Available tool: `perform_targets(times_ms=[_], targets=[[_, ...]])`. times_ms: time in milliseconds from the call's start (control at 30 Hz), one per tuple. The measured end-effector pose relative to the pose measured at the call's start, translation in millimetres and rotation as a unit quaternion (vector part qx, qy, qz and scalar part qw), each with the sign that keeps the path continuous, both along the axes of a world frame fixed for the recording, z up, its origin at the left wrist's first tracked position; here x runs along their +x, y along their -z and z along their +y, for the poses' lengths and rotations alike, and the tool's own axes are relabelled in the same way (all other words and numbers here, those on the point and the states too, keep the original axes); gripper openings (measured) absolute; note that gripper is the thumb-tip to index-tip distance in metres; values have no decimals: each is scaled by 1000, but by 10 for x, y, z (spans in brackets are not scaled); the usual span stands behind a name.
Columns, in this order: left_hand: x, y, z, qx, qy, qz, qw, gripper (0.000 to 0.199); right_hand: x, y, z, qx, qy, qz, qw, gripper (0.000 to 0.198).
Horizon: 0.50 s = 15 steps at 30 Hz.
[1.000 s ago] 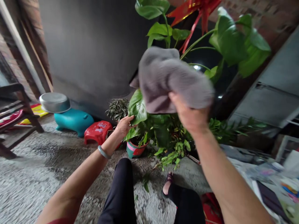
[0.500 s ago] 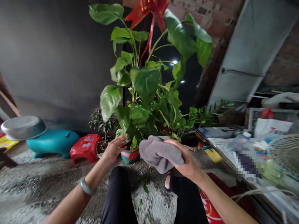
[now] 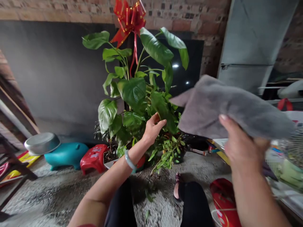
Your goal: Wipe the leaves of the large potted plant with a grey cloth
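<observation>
A tall potted plant with broad green leaves [image 3: 133, 93] stands in front of me. My left hand [image 3: 152, 128], a pale bangle on its wrist, reaches to the lower edge of one hanging leaf [image 3: 163, 108]. Thumb and forefinger are apart there, and the other fingers are mostly hidden. A grey cloth [image 3: 220, 107] is spread out, blurred by motion, in the grip of my right hand [image 3: 243, 145], thumb on top. The cloth is right of the leaves and partly covers the side table.
A red bow [image 3: 131, 19] tops the plant. To the left are a red stool [image 3: 93, 158], a teal animal-shaped seat [image 3: 66, 155] and a metal basin [image 3: 42, 143]. At right stands a cluttered table; a red bag [image 3: 222, 197] is beside my leg. Fallen leaves [image 3: 149, 196] lie on the rough floor.
My left hand has moved right and up, from beside the pot to a leaf. My right hand has swung right and up, and the bunched cloth has opened out. The view has shifted.
</observation>
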<state>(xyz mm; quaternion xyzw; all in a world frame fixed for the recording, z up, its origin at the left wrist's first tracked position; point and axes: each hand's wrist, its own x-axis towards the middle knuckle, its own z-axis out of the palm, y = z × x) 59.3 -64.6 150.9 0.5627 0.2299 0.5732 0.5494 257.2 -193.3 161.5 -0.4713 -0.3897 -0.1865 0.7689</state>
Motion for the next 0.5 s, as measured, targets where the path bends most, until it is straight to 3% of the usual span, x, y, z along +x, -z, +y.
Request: perform_targets(times_ms=[67, 167, 233, 300, 400, 500], targets=[[171, 3, 93, -47, -10, -13, 999, 25, -169, -118, 224, -11, -47, -62, 997, 40], [166, 80, 178, -123, -61, -28, 990, 16, -156, 14, 405, -103, -133, -187, 968, 31], [54, 136, 202, -147, -83, -33, 985, 17, 51, 182, 424, -147, -111, -185, 965, 33], [-53, 170, 208, -158, -90, -37, 983, 17, 274, 250, 407, -155, -49, -113, 980, 36], [-93, 172, 194, -159, -86, -36, 983, 20, 306, 39, 406, -49, -5, -43, 998, 44], [-27, 144, 179, -149, -76, -23, 986, 21, -68, -260, 520, 62, -64, -115, 989, 43]])
